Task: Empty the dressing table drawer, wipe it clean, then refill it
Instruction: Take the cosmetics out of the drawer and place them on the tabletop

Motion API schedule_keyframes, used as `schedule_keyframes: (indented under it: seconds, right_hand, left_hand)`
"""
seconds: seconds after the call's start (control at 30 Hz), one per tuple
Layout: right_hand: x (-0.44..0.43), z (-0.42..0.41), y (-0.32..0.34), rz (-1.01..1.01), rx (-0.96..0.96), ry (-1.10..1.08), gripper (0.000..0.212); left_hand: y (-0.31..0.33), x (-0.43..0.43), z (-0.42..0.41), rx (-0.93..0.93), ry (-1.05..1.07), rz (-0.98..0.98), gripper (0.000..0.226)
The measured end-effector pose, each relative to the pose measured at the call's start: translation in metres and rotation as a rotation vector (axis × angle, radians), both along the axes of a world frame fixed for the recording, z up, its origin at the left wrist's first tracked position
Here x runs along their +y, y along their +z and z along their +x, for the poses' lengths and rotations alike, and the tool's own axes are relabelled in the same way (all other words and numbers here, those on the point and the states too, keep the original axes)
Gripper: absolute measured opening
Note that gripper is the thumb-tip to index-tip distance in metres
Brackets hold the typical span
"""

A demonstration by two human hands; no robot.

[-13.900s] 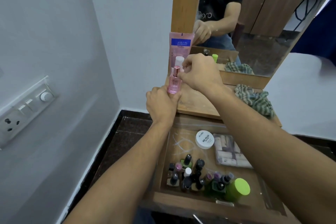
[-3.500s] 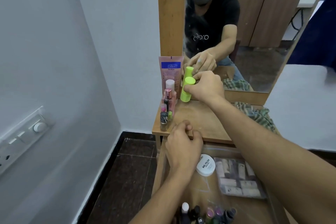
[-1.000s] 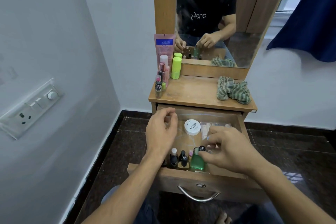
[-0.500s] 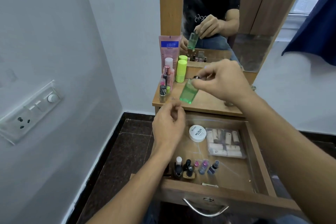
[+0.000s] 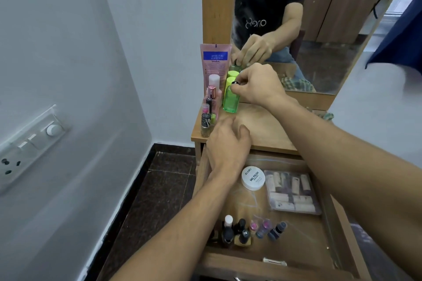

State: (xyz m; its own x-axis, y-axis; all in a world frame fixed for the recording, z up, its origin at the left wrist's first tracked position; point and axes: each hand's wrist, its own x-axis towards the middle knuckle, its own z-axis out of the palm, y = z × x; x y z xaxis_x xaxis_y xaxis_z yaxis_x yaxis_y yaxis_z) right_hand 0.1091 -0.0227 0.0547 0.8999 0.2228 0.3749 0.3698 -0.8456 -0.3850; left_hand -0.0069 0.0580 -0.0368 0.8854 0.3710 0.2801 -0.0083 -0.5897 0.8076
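Note:
My right hand (image 5: 258, 84) pinches the black cap of a clear green bottle (image 5: 230, 100), which stands on the dressing table top (image 5: 262, 128) in front of a lime-green container (image 5: 229, 81). My left hand (image 5: 227, 143) hovers over the table's front edge with loosely curled fingers and holds nothing. Below, the open drawer (image 5: 303, 239) holds a white nail polish jar (image 5: 253, 177), a clear packet of small tubes (image 5: 292, 194) and several nail polish bottles (image 5: 249, 230) near its front.
A pink tube (image 5: 214, 59), a pink bottle (image 5: 213, 89) and small polish bottles (image 5: 206, 123) stand along the table's left side. A green checked cloth (image 5: 327, 116) lies behind my right forearm. A mirror rises behind; a wall with a switchboard (image 5: 29, 141) is left.
My right hand has carried the green bottle from above the drawer to the table top and stood it by the lime-green container. My left hand moved up to the table edge.

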Motion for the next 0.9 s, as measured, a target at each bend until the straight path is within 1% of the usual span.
schedule_keyframes:
  seconds: [0.1,0.23,0.4,0.5,0.57,0.7,0.73,0.8,0.9]
  right_hand:
    - [0.006,0.003,-0.003,-0.031,0.002,0.012,0.015]
    - [0.01,0.006,-0.005,-0.042,0.017,0.02,0.016]
    - [0.012,0.006,-0.008,-0.043,0.029,0.006,0.017]
    - [0.014,0.004,-0.007,-0.041,0.037,0.0,0.017]
    - [0.013,0.001,-0.004,-0.046,0.033,-0.002,0.018]
    - [-0.001,-0.012,0.001,-0.015,0.008,-0.025,0.025]
    - [-0.006,-0.019,0.001,0.007,-0.01,-0.03,0.024]
    - [-0.02,-0.042,-0.005,0.016,-0.022,-0.015,0.017]
    - [-0.043,-0.083,-0.024,-0.037,0.08,0.04,0.014]
  left_hand:
    - [0.0,0.0,0.008,0.052,-0.002,0.015,0.042]
    - [-0.005,0.001,0.009,0.043,-0.012,0.038,0.044]
    - [-0.011,0.0,0.008,0.04,-0.029,0.027,0.028]
    - [-0.01,0.0,0.009,0.055,-0.042,0.033,0.028]
    - [-0.009,0.001,0.007,0.068,-0.071,0.041,0.031]
    - [-0.007,0.008,0.005,0.114,-0.139,0.018,0.049]
    - [-0.007,0.009,0.005,0.124,-0.153,0.011,0.051]
    - [-0.005,0.01,0.003,0.144,-0.181,0.009,0.053]
    - [-0.003,0.008,-0.002,0.166,-0.205,0.014,0.051]
